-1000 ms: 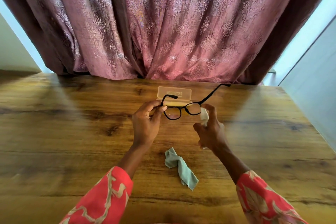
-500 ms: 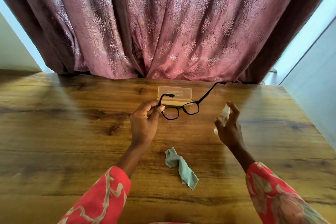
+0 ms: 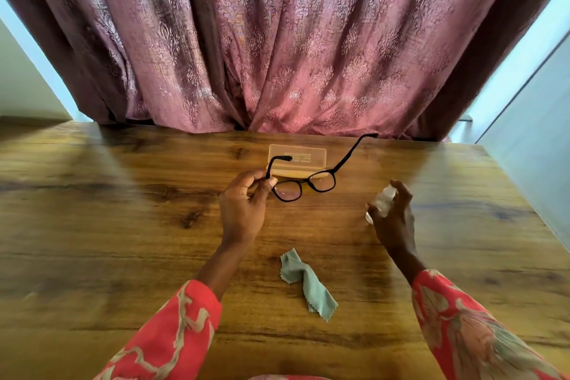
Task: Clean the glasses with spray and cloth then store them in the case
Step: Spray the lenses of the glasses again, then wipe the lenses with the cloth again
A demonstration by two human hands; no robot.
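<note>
My left hand (image 3: 243, 213) pinches the black-framed glasses (image 3: 303, 185) at the left hinge and holds them above the table with both arms unfolded. To the right, my right hand (image 3: 393, 219) grips a small clear spray bottle (image 3: 382, 202), index finger over its top, a short way from the lenses. A translucent beige glasses case (image 3: 308, 155) lies closed on the table just behind the glasses. The crumpled pale green cloth (image 3: 308, 282) lies on the table between my forearms.
Everything rests on a wooden table (image 3: 108, 225). A pink patterned curtain (image 3: 277, 40) hangs along its far edge. A pale wall (image 3: 536, 148) runs close to the table's right side.
My right hand has carried the spray bottle away from the right lens, out to the right and lower. The glasses in my left hand have barely shifted.
</note>
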